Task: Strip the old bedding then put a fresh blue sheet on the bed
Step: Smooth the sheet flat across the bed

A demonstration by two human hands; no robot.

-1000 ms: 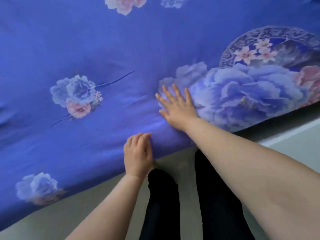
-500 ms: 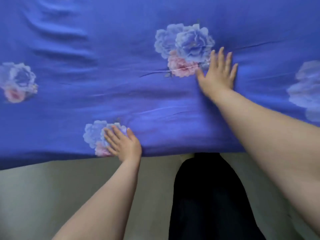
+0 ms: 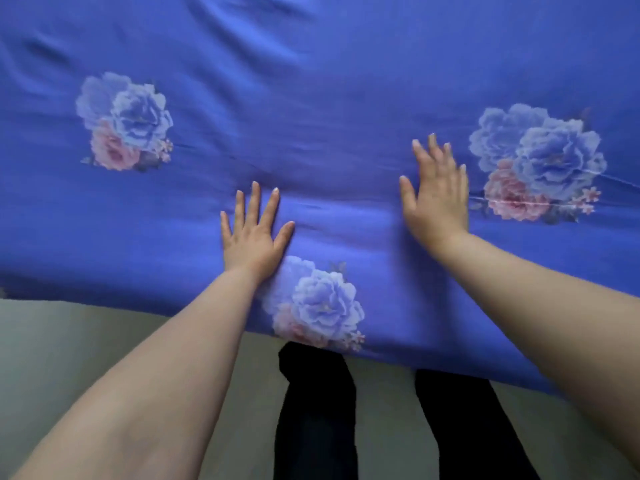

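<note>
**Smoothing the fresh sheet near the bed's edge**

Left hand point(image 3: 254, 233) flat, fingers spread, pressing the blue sheet point(image 3: 329, 98) just above a printed flower point(image 3: 318, 303). Right hand point(image 3: 437, 195) likewise spread and flat, near a second flower point(image 3: 540, 164). Sheet draped over the bed's near edge, soft ripples farther up; grey floor point(image 3: 69, 341) and dark trouser legs point(image 3: 317, 410) below.

Likely risk: pushing outward unevenly, bunching cloth between the palms or dragging the overhang askew.

Against half a second ago: left hand further onto the sheet and up from the edge, hands nearer together.

A bedroom — a floral blue sheet point(image 3: 346, 98) covers the bed.
</note>
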